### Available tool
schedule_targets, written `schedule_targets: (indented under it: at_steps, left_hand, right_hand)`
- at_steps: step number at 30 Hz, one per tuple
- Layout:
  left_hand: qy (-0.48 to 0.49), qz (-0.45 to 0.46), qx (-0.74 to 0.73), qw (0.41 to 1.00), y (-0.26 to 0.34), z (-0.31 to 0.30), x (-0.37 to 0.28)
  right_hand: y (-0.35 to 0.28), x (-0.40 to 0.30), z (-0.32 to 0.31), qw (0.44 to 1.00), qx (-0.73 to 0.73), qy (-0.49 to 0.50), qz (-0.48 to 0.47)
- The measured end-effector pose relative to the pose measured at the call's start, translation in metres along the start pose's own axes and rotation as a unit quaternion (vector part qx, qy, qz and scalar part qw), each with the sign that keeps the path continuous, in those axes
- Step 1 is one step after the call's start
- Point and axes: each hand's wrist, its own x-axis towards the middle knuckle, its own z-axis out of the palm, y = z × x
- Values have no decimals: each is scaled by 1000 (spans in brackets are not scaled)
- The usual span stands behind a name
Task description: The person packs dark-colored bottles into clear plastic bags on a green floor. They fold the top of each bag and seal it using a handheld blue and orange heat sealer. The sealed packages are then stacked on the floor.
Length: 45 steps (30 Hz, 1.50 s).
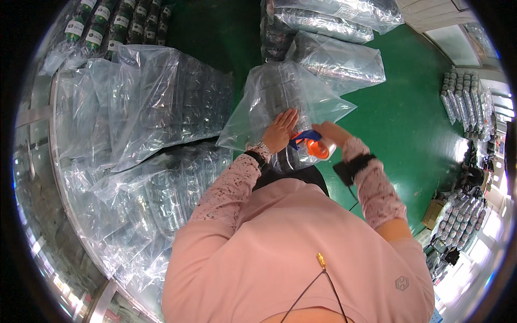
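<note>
My left hand (281, 131) lies with its fingers together, flat on a clear plastic bag (278, 91) that covers a bundle of dark-looking containers. Gripped in my right hand (333, 134) is a tape dispenser (310, 141) with blue and orange parts and a roll of clear tape on an orange core. The dispenser rests at or just above the bag, to the right of my left hand. The bag's loose plastic spreads out on both sides, in a point towards the right. Whether tape touches the bag cannot be told.
More bagged bundles (339, 60) lie beyond, on the green floor (404, 121). Large plastic-wrapped stacks (153, 105) stand close on my left, with rows of labelled containers (97, 32) behind. Further stacks (464, 97) and a cardboard box (432, 214) are at the far right.
</note>
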Motion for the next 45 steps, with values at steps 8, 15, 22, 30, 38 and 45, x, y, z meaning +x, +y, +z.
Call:
schedule_targets:
  at_steps: [8,15,22,30,38,45]
  left_hand:
    - [-17,-34,-30,999,-2,-17,-1]
    - [-90,-68,-52,992,-4,-25,-18]
    - [-102,-70,-52,991,1,-31,-27]
    - [-142,-135,-73,978,-10,-46,-50]
    - [-125,-118,-53,984,-19,-60,-68]
    - [-138,-140,-59,979,-32,-71,-88]
  right_hand:
    - [17,13,-91,985,82,-117,98]
    - [112,39,-364,846,-90,501,158]
    - [201,107,-400,723,-285,628,51]
    - [104,-25,-25,784,382,469,140]
    - [48,12,95,527,779,294,170]
    - [20,18,66,546,733,329,237]
